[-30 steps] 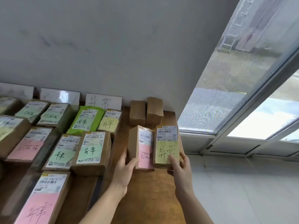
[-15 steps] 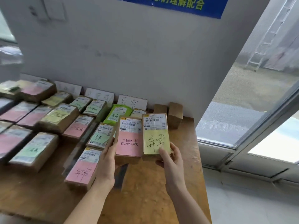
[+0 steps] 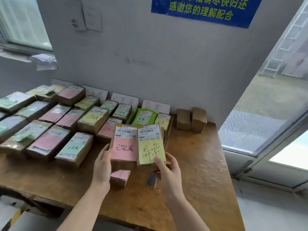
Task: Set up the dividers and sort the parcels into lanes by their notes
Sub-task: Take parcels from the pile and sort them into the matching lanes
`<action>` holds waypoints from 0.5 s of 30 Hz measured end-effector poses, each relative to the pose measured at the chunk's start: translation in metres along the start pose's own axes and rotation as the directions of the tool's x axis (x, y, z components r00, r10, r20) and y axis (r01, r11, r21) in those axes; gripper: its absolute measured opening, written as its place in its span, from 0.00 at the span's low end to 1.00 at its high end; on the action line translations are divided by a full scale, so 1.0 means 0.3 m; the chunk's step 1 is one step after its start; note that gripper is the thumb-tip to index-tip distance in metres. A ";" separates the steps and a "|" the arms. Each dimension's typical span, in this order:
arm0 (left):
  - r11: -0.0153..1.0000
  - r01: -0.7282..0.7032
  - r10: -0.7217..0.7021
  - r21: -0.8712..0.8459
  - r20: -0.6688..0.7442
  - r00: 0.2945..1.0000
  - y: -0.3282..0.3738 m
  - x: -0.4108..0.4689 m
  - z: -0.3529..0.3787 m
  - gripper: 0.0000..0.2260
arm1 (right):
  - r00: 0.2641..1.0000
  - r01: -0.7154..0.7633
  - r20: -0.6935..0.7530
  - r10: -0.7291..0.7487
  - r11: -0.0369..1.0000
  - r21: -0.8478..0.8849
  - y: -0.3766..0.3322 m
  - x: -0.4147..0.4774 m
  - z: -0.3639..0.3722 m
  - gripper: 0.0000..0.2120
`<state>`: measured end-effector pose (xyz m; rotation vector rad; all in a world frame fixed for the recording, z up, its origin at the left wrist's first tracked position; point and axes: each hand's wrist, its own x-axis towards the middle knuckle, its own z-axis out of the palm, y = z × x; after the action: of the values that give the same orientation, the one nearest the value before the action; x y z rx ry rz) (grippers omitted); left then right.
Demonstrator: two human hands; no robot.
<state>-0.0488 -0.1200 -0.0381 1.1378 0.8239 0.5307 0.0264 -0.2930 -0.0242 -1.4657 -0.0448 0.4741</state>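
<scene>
Gripping the pink-note parcel [image 3: 124,147] by its left edge in the head view, the left hand [image 3: 102,164] is holding it above the surface [image 3: 200,172]; the right hand [image 3: 168,169] is pinching the yellow-note parcel [image 3: 150,147], touching alongside. Both are seeming light, stiff cardboard. Sorted parcels [image 3: 50,142] are crowding the lanes behind them.

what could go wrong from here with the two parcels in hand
1. Mix-up: the pink-note parcel reads 已完成, the yellow-note parcel 异常; held side by side, each could land in the other's lane.
2. Slip: the left hand and right hand grip only the lower ends; one may drop onto the small parcel below.
</scene>
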 end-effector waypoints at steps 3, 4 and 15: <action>1.000 -0.007 0.005 0.030 0.050 0.999 0.019 0.035 -0.071 0.15 | 0.994 -0.065 -0.089 0.066 0.998 0.011 0.054 -0.011 0.057 0.21; 0.999 -0.007 0.004 0.042 0.070 0.998 0.022 0.047 -0.090 0.15 | 0.989 -0.081 -0.119 0.082 0.997 0.016 0.073 -0.014 0.072 0.21; 0.997 0.053 -0.065 0.055 0.247 0.967 0.020 0.082 -0.184 0.24 | 0.896 -0.217 -0.379 0.229 0.973 0.074 0.245 -0.080 0.143 0.20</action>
<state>-0.0777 -0.0680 -0.0499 1.1922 0.6524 0.3115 -0.0293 -0.2584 -0.0833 -1.5192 0.4486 0.3601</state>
